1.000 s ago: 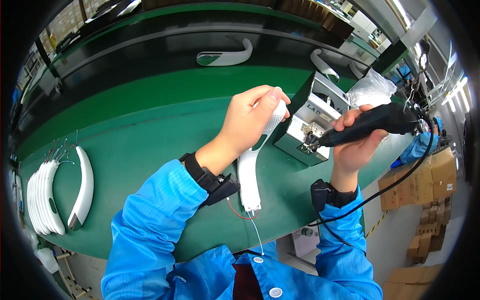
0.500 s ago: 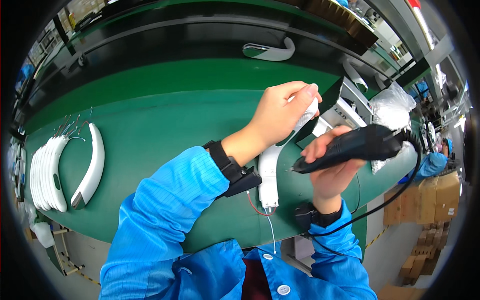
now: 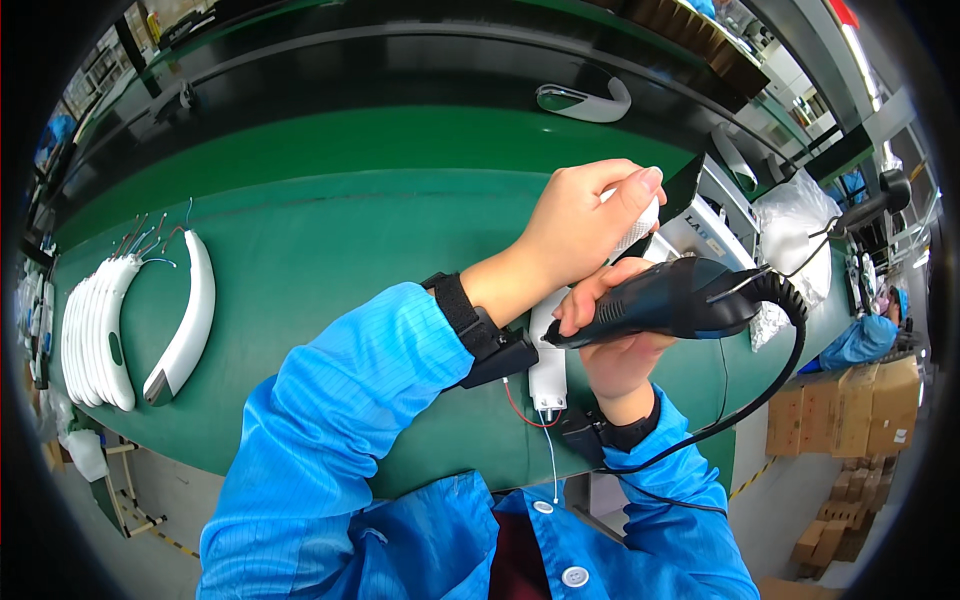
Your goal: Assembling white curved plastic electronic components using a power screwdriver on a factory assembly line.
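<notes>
My left hand point(image 3: 580, 220) is wrapped round the far end of a white curved housing point(image 3: 547, 378), where a perforated white head shows beside the thumb. The housing's near end points toward me, with a red wire and a white wire point(image 3: 553, 470) coming out of it. In my right hand point(image 3: 622, 372) lies a black electric screwdriver point(image 3: 675, 300), fingers closed round its body. Its tip points left, over the middle of the housing; whether it touches cannot be told. A coiled black cord point(image 3: 795, 350) runs from its back end.
Several white curved housings point(image 3: 95, 335) stand in a row on the green table point(image 3: 290, 280) at left, a single one point(image 3: 195, 310) beside them. At right are an open box point(image 3: 705, 235) and a plastic bag point(image 3: 795, 240). Another curved piece point(image 3: 592, 106) lies at the back.
The screwdriver has moved left and its tip now lies over the housing instead of beside it. My left hand still grips the housing's far end. The whole view has shifted slightly.
</notes>
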Demonstrator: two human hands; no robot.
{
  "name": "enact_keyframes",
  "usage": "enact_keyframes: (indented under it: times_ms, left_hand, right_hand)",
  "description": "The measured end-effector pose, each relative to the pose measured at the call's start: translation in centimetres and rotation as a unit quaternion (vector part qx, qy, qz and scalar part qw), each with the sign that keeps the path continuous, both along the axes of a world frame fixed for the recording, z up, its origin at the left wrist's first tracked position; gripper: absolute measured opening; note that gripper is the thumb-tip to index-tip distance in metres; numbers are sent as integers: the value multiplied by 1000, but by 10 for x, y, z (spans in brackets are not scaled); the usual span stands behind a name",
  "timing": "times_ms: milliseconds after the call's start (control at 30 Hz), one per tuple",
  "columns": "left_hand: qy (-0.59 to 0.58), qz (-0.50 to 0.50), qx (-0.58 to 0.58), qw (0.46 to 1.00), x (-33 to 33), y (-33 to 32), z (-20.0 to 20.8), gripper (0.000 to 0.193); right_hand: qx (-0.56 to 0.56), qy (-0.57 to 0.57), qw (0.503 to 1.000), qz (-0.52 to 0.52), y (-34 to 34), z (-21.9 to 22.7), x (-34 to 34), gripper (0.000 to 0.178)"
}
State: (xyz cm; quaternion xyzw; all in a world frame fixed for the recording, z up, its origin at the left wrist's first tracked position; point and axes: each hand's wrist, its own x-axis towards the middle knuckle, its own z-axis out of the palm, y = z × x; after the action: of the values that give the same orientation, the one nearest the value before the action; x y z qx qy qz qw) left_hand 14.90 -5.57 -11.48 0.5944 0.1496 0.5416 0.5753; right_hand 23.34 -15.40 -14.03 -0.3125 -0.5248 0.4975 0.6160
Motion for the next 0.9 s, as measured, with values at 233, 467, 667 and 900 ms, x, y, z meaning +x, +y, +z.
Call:
enact_keyframes:
  times_ms: [233, 467, 667, 900]
  left_hand:
    - [6, -7, 4, 1000, -8, 8, 6, 36]
    - [430, 186, 234, 852, -73, 35, 43, 34]
    - [480, 536, 103, 687, -153, 103, 55, 40]
    - [623, 297, 119, 714, -75, 119, 4, 64]
  right_hand:
    - [0, 17, 1000, 0, 4, 0, -4, 79]
    - [197, 99, 975, -38, -2, 42, 18, 73]
    - [243, 92, 954, -148, 2, 43, 78, 75]
    - [184, 87, 963, -177, -5, 29, 86, 74]
